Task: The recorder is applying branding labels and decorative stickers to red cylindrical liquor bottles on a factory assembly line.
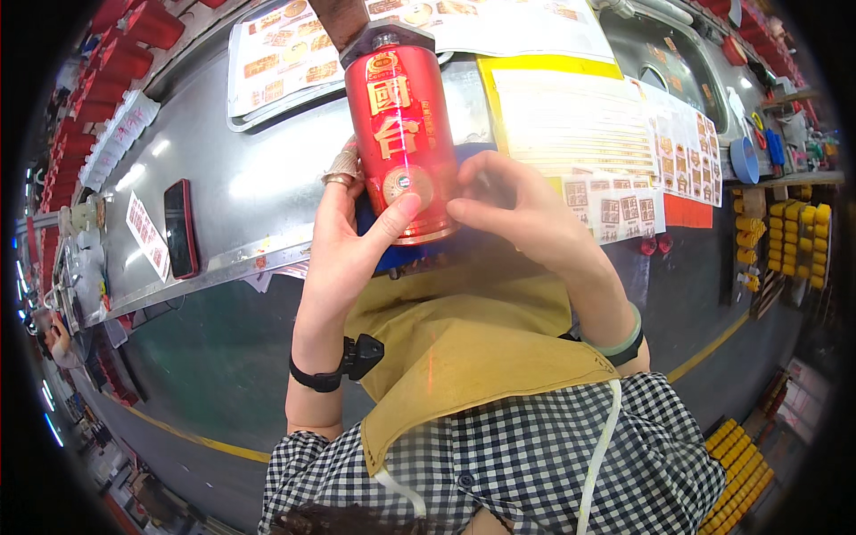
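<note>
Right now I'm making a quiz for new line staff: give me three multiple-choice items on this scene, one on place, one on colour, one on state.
1. Where does the dark phone lie?
A. on the metal table, to the person's left
B. on the floor
C. on the person's lap

2. What colour is the bottle?
A. blue
B. red with gold
C. green

3. What is the left hand doing?
A. hanging free
B. holding the phone
C. pressing a thumb on the bottle's round seal

Answers: A, it rests by the table edge; B, red body with gold markings; C, the thumb covers the seal.
</note>
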`<action>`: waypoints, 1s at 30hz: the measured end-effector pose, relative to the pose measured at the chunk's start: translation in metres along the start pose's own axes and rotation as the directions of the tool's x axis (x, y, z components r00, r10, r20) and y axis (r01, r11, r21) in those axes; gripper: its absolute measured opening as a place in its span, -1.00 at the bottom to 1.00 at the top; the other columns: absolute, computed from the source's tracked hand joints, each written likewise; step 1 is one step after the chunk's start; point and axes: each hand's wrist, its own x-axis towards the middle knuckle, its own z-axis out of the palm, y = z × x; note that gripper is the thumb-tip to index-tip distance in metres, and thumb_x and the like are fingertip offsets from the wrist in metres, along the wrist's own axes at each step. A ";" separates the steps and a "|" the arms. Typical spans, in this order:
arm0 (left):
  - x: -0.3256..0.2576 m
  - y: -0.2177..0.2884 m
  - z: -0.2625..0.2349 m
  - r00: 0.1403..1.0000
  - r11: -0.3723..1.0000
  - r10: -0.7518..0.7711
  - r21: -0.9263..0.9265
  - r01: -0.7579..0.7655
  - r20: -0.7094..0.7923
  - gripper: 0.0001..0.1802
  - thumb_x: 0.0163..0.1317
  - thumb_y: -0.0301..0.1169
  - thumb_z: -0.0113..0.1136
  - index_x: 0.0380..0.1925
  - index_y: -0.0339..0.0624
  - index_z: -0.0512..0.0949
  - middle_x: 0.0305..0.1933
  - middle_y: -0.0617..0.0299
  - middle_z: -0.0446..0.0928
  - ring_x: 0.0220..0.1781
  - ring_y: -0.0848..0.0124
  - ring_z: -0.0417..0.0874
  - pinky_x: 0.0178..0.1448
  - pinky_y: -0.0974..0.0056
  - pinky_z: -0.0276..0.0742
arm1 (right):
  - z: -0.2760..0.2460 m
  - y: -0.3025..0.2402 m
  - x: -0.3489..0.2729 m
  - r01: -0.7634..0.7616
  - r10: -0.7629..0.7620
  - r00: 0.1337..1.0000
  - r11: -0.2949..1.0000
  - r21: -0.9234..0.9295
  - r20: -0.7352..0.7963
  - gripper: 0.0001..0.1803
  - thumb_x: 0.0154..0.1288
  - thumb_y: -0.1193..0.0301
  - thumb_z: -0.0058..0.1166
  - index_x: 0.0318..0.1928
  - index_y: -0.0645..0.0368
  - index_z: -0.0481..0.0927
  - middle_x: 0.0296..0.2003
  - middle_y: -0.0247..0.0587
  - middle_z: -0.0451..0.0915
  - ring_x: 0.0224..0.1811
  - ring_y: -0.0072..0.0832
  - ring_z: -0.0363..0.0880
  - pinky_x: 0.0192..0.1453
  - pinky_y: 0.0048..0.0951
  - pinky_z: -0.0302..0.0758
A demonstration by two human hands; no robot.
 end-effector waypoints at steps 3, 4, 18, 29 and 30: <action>0.002 -0.003 0.004 0.999 0.999 0.027 0.019 -0.026 -0.029 -0.13 0.32 -0.33 0.44 0.50 -0.34 0.18 0.33 0.05 0.47 0.35 0.33 0.51 0.44 0.18 0.41 | -0.002 0.003 0.000 0.014 -0.014 1.000 1.000 0.005 0.010 -0.68 0.32 0.35 0.38 -0.06 0.22 0.56 -0.27 -0.41 0.54 -0.20 -0.69 0.45 -0.09 -0.59 0.47; 0.002 -0.002 0.006 0.999 0.999 0.025 0.022 -0.024 -0.026 -0.13 0.32 -0.33 0.44 0.50 -0.34 0.18 0.33 0.05 0.47 0.35 0.33 0.51 0.44 0.18 0.41 | -0.002 0.003 0.000 0.014 -0.014 1.000 1.000 0.009 0.008 -0.68 0.32 0.35 0.38 -0.06 0.22 0.56 -0.27 -0.41 0.54 -0.20 -0.69 0.45 -0.09 -0.59 0.47; 0.005 0.010 0.023 0.995 0.992 0.004 0.128 0.008 -0.097 -0.16 0.24 -0.44 0.47 0.42 -0.35 0.20 0.24 0.06 0.51 0.20 0.38 0.62 0.27 0.24 0.61 | -0.002 0.005 -0.009 0.038 -0.040 0.999 0.997 0.060 0.032 -0.68 0.34 0.36 0.37 -0.03 0.20 0.54 -0.29 -0.42 0.53 -0.24 -0.69 0.43 -0.14 -0.54 0.47; 0.004 0.009 0.024 0.993 0.996 -0.025 0.077 0.034 -0.113 -0.21 0.27 -0.40 0.47 0.39 -0.35 0.24 0.23 0.06 0.53 0.21 0.36 0.61 0.28 0.22 0.59 | 0.002 0.004 -0.010 0.039 -0.039 0.999 0.999 -0.032 -0.003 -0.67 0.33 0.36 0.36 -0.03 0.20 0.53 -0.36 -0.40 0.48 -0.29 -0.65 0.39 -0.22 -0.51 0.44; 0.004 0.009 0.024 0.994 0.996 -0.019 0.081 0.028 -0.111 -0.21 0.27 -0.39 0.48 0.39 -0.35 0.25 0.23 0.06 0.53 0.21 0.35 0.61 0.28 0.21 0.59 | 0.002 0.001 -0.010 -0.003 0.003 1.000 1.000 -0.012 0.007 -0.68 0.33 0.37 0.35 -0.04 0.21 0.54 -0.36 -0.40 0.48 -0.29 -0.65 0.39 -0.22 -0.52 0.44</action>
